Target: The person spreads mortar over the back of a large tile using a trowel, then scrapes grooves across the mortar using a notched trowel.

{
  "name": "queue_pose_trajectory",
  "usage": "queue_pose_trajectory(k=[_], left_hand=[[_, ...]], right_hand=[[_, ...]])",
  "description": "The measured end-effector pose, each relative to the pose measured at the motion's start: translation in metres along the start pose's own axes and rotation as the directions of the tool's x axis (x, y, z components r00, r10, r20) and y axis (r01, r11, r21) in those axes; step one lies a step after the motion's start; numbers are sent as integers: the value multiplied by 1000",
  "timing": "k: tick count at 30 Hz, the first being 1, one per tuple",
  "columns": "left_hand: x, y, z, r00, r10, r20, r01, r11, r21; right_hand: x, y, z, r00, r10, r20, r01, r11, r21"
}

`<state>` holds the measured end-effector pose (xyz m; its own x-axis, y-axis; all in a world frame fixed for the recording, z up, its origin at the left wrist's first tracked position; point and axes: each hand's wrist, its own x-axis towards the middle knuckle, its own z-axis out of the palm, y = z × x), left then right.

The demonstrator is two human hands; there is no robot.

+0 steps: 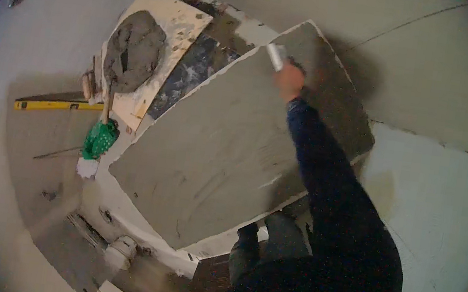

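My right hand (291, 81) is closed round a trowel with a pale, shiny blade (276, 56), slightly smeared by motion. It is over the far end of a large slab (217, 138) coated in smooth grey mortar. The slab lies slantwise, with pale rough edges and faint drag marks in its coat. The dark blue right sleeve (322, 151) reaches across the slab's right side. I cannot make out my left hand.
A mound of grey mortar (135, 53) sits on a pale board (179, 21) left of the slab. Nearby are a yellow spirit level (56, 105), a green spotted glove or cloth (100, 139) and a dark blue smeared sheet (193, 73). Walls rise behind and to the right.
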<state>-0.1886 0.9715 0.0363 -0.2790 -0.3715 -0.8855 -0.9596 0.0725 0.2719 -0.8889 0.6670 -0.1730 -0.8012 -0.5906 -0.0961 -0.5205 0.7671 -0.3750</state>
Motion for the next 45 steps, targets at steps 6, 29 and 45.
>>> queue_pose_trajectory(k=[6,29,45], left_hand=[[-9,3,8,999,-27,-28,25,998,-54],[-66,1,67,979,-195,-51,176,951,-253],[-62,7,69,994,-106,-30,96,966,-241]], right_hand=[[-126,-121,68,860,-396,322,401,915,53],[-50,-57,9,285,-699,656,862,486,143],[-169,14,-44,708,-645,287,561,761,325]])
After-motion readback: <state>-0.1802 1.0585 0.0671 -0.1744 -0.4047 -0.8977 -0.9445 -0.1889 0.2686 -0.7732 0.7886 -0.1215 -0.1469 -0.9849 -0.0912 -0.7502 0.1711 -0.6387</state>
